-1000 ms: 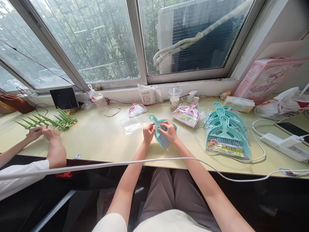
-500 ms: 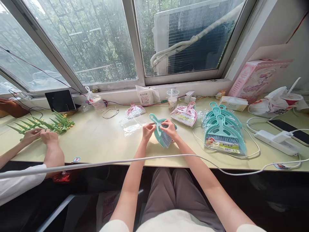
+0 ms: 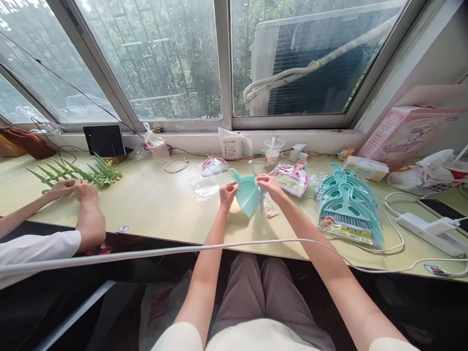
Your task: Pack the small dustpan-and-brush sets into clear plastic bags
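A small teal dustpan (image 3: 247,193) is held up on edge above the pale table (image 3: 157,209), its back toward me. My left hand (image 3: 227,193) grips its left rim with closed fingers. My right hand (image 3: 269,185) pinches the small brush (image 3: 260,195) that stands against the pan's right side. A printed paper label (image 3: 269,208) lies on the table just below my right hand. A clear plastic bag (image 3: 203,184) lies to the left of the pan.
Packed teal dustpan sets (image 3: 347,209) are stacked at the right, pink ones (image 3: 292,177) behind. A power strip (image 3: 427,225) and white cables (image 3: 256,243) cross the front. At the left another person's hands (image 3: 75,189) work by green plastic spikes (image 3: 78,173).
The dustpan has been lifted off the table and tipped up on edge. My right hand has pulled the brush up from inside the pan. A paper label now lies uncovered below.
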Tool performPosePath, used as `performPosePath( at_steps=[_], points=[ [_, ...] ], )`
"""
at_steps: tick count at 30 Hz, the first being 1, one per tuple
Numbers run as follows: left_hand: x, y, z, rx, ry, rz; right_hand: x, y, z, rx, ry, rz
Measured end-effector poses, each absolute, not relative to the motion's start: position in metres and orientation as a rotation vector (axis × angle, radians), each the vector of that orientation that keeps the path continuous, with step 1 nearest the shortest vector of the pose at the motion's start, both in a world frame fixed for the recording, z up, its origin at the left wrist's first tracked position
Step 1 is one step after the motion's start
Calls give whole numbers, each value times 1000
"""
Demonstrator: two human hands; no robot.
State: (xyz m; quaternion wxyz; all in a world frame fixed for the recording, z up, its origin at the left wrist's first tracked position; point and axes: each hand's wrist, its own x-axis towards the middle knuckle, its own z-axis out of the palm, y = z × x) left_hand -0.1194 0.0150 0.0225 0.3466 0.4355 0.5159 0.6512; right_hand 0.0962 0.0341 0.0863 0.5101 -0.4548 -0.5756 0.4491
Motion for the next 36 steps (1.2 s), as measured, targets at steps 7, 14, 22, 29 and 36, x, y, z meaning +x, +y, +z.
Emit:
performPosePath(
  at_steps=[7,14,22,29,36],
  points=[
    [-154,20,14,1095,1337,1820,188,42,154,-1078,-1636,905],
    [-141,24,6,1349,1619,1434,187,-15,134,-1867,-2360,314],
    [-143,22,0,1560,1827,1166,155,-33,87,-2229,-2410,82],
    [-143,32,-11,1588,1765,1141,180,-15,67,-2153,-2301,130],
    [-138,32,-10,1592,1848,1195,196,7,43,-1983,-2272,248]
  ],
)
